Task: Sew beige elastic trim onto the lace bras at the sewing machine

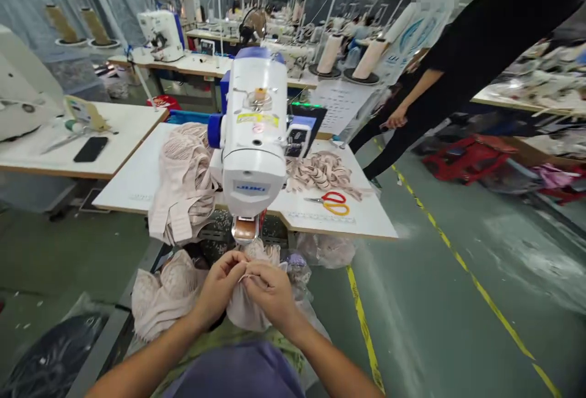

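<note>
Just below the head of a white sewing machine (254,160), my left hand (224,282) and my right hand (270,291) meet with fingertips pinched together. Between them is the edge of a pale pink fabric garment (245,309), which hangs down over my lap. Both hands are closed on this cloth; the exact bit under the fingertips is too small to make out. A pale pink lace bra (167,291) with moulded cups lies to the left of my left hand. More pale pink garments (178,184) are heaped on the table left of the machine.
On the white table (366,218), scissors (332,202) with red and yellow handles lie near a pile of pink straps (325,172). A phone (91,149) rests on the left table. A person in black (439,74) stands at the right, beside yellow floor tape (434,230).
</note>
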